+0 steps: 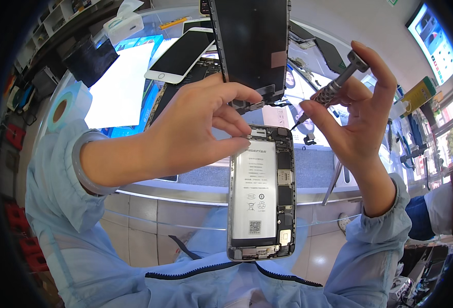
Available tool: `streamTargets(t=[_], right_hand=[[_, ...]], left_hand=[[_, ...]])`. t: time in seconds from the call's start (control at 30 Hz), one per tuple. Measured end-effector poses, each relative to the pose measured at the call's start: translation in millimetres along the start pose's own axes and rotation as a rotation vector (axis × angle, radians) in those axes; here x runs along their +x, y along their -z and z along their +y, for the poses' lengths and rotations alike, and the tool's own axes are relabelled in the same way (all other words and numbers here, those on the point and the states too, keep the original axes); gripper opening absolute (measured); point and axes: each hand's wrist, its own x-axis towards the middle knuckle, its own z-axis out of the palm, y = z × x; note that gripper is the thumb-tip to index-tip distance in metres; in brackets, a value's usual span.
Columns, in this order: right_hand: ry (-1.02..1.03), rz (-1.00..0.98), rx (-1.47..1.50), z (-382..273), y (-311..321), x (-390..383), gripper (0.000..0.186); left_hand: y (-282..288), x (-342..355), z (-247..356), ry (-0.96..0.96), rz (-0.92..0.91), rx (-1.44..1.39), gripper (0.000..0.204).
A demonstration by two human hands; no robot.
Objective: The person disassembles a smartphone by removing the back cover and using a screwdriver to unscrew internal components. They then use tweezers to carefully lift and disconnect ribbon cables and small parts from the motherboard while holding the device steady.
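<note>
While the left hand [185,128] pinches the opened phone body [261,192] by its top-left edge, upright at centre frame, the lifted screen panel [251,46] stands just above, and the right hand [362,110] pinches a metal screwdriver [329,92], tip at the phone's top.

Curved glass tabletop [195,192] edge spans the middle, pale tiled floor [134,231] at 7 o'clock, dark shelving [57,20] at 10 o'clock, lit wall screen [434,41] at 2 o'clock.
</note>
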Motion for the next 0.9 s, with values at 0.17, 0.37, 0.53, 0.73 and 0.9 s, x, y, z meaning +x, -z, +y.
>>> streamTargets(t=[0.17, 0.37, 0.53, 0.73, 0.9], right_hand=[[0.016, -0.010, 0.017, 2.0, -2.2, -2.1, 0.080], [0.015, 0.176, 0.150, 10.6, 8.1, 4.5, 0.072], [-0.147, 0.248, 0.220, 36.1, 6.6, 15.3, 0.063], [-0.369, 0.252, 0.181, 43.6, -20.9, 27.7, 0.055], [-0.361, 0.237, 0.073, 43.8, -22.2, 36.5, 0.054]], left_hand=[[-0.6, 0.5, 1.9, 0.020, 0.003, -0.025, 0.051], [-0.6, -0.3, 1.0, 0.024, 0.024, -0.039, 0.054], [0.3, 0.2, 6.9, 0.045, 0.105, -0.062, 0.059], [-3.2, 5.6, -0.3, 0.001, 0.223, -0.170, 0.068], [0.5, 5.4, 0.3, 0.097, 0.214, -0.242, 0.070]])
